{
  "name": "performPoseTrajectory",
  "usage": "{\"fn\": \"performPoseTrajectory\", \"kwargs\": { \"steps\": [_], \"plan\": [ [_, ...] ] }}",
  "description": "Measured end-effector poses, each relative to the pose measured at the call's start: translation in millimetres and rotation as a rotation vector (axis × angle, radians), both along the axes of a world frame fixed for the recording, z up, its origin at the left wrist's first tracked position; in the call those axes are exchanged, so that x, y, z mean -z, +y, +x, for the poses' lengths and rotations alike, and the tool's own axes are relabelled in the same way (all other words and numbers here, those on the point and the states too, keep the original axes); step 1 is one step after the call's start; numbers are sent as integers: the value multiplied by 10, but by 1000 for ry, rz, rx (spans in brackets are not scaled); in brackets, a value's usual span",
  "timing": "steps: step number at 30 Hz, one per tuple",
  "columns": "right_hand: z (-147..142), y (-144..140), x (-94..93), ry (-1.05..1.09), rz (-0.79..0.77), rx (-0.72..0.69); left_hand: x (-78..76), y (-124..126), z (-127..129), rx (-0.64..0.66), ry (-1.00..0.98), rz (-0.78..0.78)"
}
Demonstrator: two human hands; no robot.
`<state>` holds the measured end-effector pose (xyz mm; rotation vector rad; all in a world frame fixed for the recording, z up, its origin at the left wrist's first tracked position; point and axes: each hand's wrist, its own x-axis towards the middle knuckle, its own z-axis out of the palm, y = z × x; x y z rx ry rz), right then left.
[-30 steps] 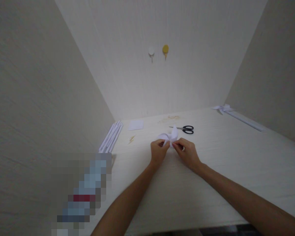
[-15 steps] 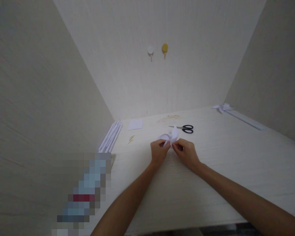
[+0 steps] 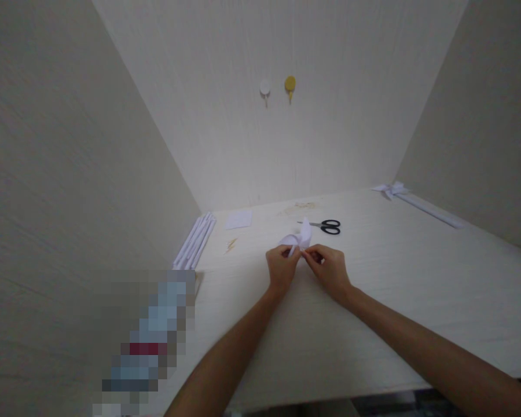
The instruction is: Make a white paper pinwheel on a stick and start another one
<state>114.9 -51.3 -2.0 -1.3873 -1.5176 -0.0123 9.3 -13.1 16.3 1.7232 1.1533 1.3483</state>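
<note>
A white paper pinwheel with curled blades is between my hands above the table. My left hand is closed on its left side, fingers curled around the folded paper. Thumb and finger of my right hand pinch together at the pinwheel's lower middle, touching the other hand's fingertips. Whether a small pin or stick is in that pinch is too small to tell. Just behind the pinwheel lie scissors with black handles, blades pointing left.
Rolled white paper sticks lie by the left wall, near a square paper sheet and several toothpicks. Another paper pinwheel on a paper stick rests at the back right. Two hooks hang on the back wall.
The pinwheel's upright blade has tilted slightly left, and my right fingertips have drawn a little closer to my left hand. Both hands keep their hold.
</note>
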Motion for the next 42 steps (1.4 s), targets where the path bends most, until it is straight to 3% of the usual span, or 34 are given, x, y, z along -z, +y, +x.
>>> {"fn": "performPoseTrajectory", "kwargs": {
  "steps": [18, 32, 42],
  "plan": [
    [35, 30, 15, 77, -33, -78, -7, 37, -22, 31, -95, -127],
    [85, 34, 20, -98, 3, -80, 63, 37, -35, 12, 106, 45],
    [84, 31, 38, -138, -24, -92, 34, 44, -63, 41, 94, 18]
  ]
}}
